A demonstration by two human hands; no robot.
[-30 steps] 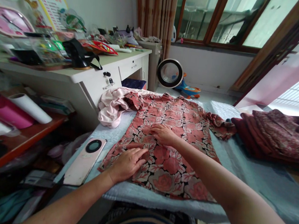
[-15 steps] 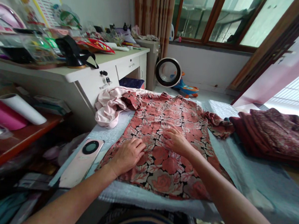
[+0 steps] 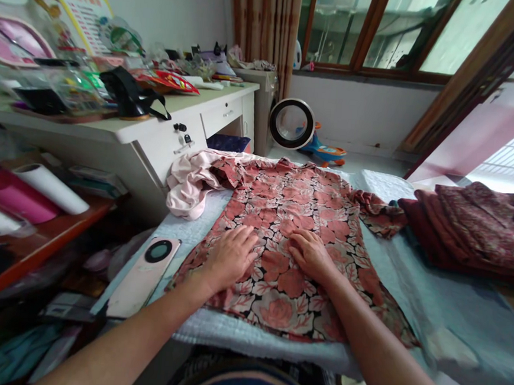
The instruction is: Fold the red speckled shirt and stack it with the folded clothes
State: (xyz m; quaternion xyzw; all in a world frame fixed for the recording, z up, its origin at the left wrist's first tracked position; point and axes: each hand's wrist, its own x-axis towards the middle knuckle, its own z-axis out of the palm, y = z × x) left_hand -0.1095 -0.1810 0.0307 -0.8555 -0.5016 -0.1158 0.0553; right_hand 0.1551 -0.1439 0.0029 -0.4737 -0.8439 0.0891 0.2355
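Observation:
A red, floral-patterned shirt (image 3: 283, 277) lies spread out on a table with a pale blue quilted cover (image 3: 211, 209), its collar at the far end. My left hand (image 3: 233, 255) rests palm down on the left half of the shirt, fingers stretched forward. On the middle of the shirt lies my right hand (image 3: 312, 253), palm down with its fingers slightly bent and apart. Neither hand grips the fabric. The shirt's right sleeve (image 3: 380, 213) is bunched, and its left sleeve lies against a pale pink cloth (image 3: 190, 187).
A phone (image 3: 146, 276) lies face down at the table's left edge. To the right sits a stack of folded dark red clothes (image 3: 481, 228). A cluttered white desk (image 3: 153, 149) stands at the left, with a shelf (image 3: 49, 232) below. Farther back is a round-doored appliance (image 3: 291, 124).
My right hand has come down and back a little, now lying flatter on the shirt. My left hand has slid slightly forward. The view has shifted slightly.

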